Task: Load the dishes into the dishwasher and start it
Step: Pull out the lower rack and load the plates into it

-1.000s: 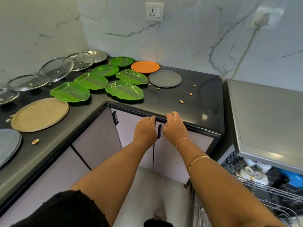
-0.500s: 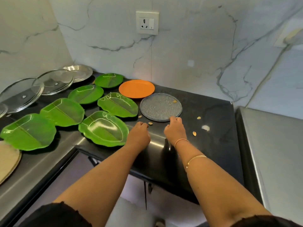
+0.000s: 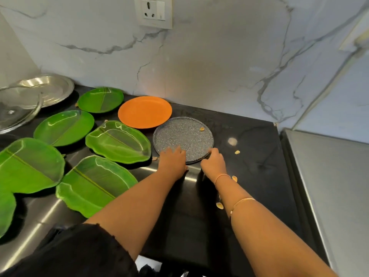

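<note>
A round grey speckled plate (image 3: 185,134) lies flat on the black counter (image 3: 257,162), with a small shell piece (image 3: 202,128) on its far right part. My left hand (image 3: 172,160) rests its fingers on the plate's near left edge. At the near right rim, my right hand (image 3: 213,162) curls its fingers round the edge. Behind it sits an orange plate (image 3: 144,111). Several green leaf-shaped plates (image 3: 117,140) spread out to the left. The dishwasher's steel top (image 3: 335,176) is at the right; its racks are out of view.
A steel plate (image 3: 50,86) and a glass lid (image 3: 16,108) sit at the far left. Shell pieces (image 3: 237,152) lie scattered on the counter right of the grey plate. A wall socket (image 3: 152,12) is on the marble wall behind.
Both hands rose from the counter's front edge and moved forward onto the grey plate's near rim. The view moved closer over the counter.
</note>
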Available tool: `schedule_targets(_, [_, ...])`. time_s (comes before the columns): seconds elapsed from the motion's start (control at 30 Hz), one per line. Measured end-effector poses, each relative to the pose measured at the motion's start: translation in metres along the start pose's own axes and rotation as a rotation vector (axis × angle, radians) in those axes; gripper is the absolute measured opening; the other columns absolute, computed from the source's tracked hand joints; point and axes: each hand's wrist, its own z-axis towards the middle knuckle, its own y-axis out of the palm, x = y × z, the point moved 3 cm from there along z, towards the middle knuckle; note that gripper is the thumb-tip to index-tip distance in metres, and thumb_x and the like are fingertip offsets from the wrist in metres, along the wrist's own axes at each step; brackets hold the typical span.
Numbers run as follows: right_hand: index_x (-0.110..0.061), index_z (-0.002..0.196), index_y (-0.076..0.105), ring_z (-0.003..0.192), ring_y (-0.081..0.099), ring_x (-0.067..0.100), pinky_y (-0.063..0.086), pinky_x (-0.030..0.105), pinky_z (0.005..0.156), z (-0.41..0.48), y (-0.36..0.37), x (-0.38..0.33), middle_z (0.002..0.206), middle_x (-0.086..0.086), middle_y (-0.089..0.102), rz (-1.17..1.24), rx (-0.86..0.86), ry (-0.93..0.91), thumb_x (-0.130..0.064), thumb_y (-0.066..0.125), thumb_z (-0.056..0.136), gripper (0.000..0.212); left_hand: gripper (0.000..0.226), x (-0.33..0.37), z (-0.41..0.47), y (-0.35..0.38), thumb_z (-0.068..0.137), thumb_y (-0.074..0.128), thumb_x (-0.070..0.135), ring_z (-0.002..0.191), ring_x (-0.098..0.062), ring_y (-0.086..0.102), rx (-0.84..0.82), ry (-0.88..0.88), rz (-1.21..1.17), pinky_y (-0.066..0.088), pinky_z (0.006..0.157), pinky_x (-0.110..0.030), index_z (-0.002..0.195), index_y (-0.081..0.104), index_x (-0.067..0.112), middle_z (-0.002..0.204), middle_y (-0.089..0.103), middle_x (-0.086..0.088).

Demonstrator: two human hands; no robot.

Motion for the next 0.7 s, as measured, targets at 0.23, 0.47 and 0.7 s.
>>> schedule_targets(0.23, [-0.004,0.120,0.043,0.110,0.050,0.030,0.035,0.028,0.082,0.004,0.003,0.005,0.119,0.015,0.049,0.103,0.036,0.047,-0.009,0.049,0.087,0.034,0.036,0.012,0.009,-0.005,0.101,0.034,0.026,0.109,-0.034,0.056,0.058,0.216,0.280,0.040,0.091,-0.042,0.131,0.036,0.006,0.133,0.045,-0.016])
schedule_targets(0.47, [-0.006,0.134,0.035,0.101,0.059,0.029,0.050,0.041,0.088,0.003,0.002,0.008,0.114,0.016,0.058,0.334,0.021,0.201,-0.026,0.054,0.088,0.054,0.026,0.020,0.011,-0.016,0.099,0.028,0.009,0.100,-0.034,0.058,-0.036,0.431,0.339,0.042,0.076,-0.037,0.119,0.043,0.003,0.116,0.057,-0.021])
schedule_targets(0.7, [-0.010,0.109,0.052,0.090,0.063,0.028,0.056,0.039,0.072,0.004,-0.021,-0.019,0.101,0.013,0.063,0.836,0.013,0.265,-0.031,0.061,0.088,0.031,0.044,0.036,-0.003,-0.053,0.091,0.048,0.024,0.061,-0.023,0.065,0.295,0.552,0.430,0.035,0.044,-0.026,0.127,0.050,-0.002,0.089,0.066,-0.012])
